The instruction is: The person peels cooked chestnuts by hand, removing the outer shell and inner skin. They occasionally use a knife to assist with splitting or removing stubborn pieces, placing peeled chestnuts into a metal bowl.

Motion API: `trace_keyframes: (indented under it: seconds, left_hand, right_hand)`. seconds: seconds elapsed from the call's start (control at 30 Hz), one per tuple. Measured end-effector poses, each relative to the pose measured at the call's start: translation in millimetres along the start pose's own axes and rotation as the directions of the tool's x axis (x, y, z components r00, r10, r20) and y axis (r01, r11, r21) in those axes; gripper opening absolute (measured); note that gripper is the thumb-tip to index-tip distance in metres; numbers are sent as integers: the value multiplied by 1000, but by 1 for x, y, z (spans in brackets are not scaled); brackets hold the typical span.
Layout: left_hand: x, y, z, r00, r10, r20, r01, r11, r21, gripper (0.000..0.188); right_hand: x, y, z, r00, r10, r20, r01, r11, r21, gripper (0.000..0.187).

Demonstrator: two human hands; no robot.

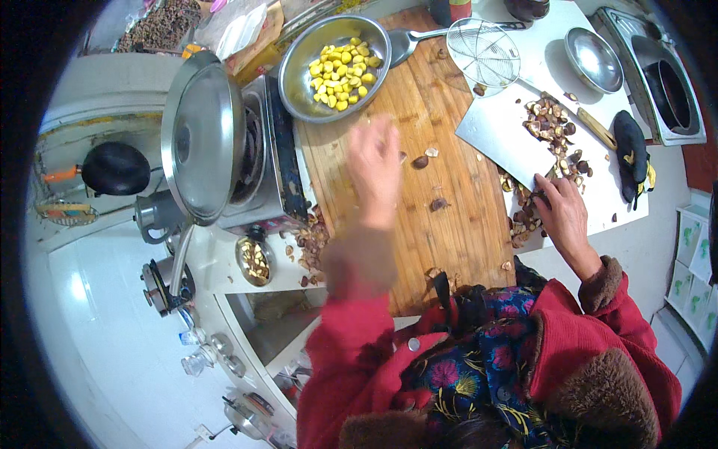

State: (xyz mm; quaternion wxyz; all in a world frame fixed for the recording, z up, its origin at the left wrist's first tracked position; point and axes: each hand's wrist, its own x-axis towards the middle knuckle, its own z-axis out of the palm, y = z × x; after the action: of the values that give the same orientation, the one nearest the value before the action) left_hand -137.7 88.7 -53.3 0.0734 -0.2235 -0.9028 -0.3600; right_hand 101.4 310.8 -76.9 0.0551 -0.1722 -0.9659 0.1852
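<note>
My right hand (565,213) is closed on the handle of a cleaver (493,135). Its broad blade lies level across the right edge of the wooden cutting board (456,202), by a heap of brown chestnut shells (551,123). My left hand (376,161), smeared by motion, hovers over the board's left part, just below a steel bowl (290,93). Yellow peeled chestnuts (340,73) fill the middle of that bowl. Whether the left fingers hold anything does not show. A few shell bits (437,203) are scattered on the wood between the hands.
A wire skimmer (482,52) and a metal spatula (404,46) lie at the far end of the board. Farther right are a small steel bowl (594,60) and a dark cloth-like bundle (632,153). A lidded wok (198,138) sits on the stove at left. Shells (310,239) litter the board's left side.
</note>
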Motion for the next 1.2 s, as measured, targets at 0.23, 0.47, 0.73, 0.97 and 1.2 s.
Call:
trace_keyframes:
  seconds: [0.23,0.47,0.73,0.97,1.2]
  left_hand:
    - [-113,32,14,937,119,330,-117,993,-27,20]
    - [-127,18,13,854,-330,402,427,886,-179,24]
    - [-121,113,-38,801,-408,438,580,345,-738,26]
    - [-128,131,-53,883,-379,277,469,700,-538,16]
    - [-129,132,-49,946,-243,215,313,857,-409,16]
  right_hand:
    - [2,-23,-16,978,-147,-146,163,980,111,37]
    - [7,-43,-8,987,-161,12,126,814,567,20]
    - [14,-88,-30,967,-190,168,-152,100,983,27]
    - [6,-89,-41,980,-178,88,-62,145,987,24]
    - [-6,-87,-40,992,-86,92,-72,209,975,23]
